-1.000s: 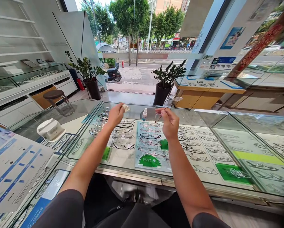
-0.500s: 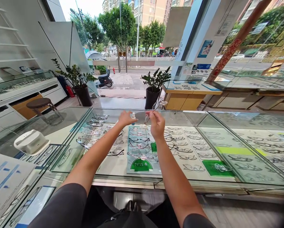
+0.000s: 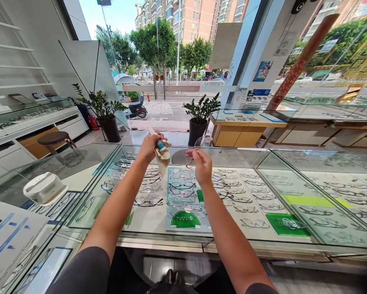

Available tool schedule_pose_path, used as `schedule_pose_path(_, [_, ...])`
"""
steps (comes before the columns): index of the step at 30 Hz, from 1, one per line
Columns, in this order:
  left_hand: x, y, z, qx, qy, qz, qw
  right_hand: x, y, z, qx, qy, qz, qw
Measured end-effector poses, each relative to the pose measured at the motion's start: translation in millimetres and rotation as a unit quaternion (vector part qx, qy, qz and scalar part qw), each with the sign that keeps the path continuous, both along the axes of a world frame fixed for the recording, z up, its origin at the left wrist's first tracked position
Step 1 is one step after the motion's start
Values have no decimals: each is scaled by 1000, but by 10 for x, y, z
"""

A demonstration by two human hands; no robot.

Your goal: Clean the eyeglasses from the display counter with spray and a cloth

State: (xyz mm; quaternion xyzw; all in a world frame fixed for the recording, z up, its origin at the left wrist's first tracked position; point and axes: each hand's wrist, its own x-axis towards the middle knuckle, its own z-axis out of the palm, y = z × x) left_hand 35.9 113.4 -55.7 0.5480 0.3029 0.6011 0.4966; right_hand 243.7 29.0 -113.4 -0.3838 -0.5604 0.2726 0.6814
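Observation:
My left hand (image 3: pixel 149 146) is closed round a small white spray bottle (image 3: pixel 157 139) with a blue band, and a beige cleaning cloth (image 3: pixel 163 158) hangs from the same hand. The bottle is lifted off the glass and its nozzle end tilts up to the left. My right hand (image 3: pixel 200 162) pinches a pair of thin-framed glasses (image 3: pixel 200 143), held up just above the glass counter (image 3: pixel 247 153). The two hands are close together over the counter's far edge.
Under the glass lie trays with several rows of spectacles (image 3: pixel 180 185) and green labels (image 3: pixel 286 224). A white device (image 3: pixel 44 188) sits on the left counter, with a printed sheet (image 3: pixel 8 237) beside it. Potted plants (image 3: pixel 200 118) and a stool (image 3: pixel 53 139) stand beyond.
My left hand reached to the spray bottle standing on the counter, took it and lifted it, cloth still in hand. My right hand kept the glasses raised.

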Motion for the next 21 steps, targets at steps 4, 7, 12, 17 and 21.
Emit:
schedule_pose_path(4, [-157, -264, 279, 9, -57, -42, 997, -126, 4, 77, -20, 8, 33, 999])
schedule_pose_path(7, [-240, -315, 332, 34, -16, -28, 999, -266, 10, 252, -31, -2, 82, 996])
schedule_pose_path(12, [-307, -306, 295, 64, 16, 53, 996, -597, -24, 587, -42, -13, 205, 978])
schedule_pose_path(17, [-323, -371, 219, 146, 106, 182, 967, -835, -97, 678, -73, -6, 284, 956])
schedule_pose_path(21, [-342, -379, 186, 182, 178, 216, 943, -861, -155, 665, -81, 6, 324, 942])
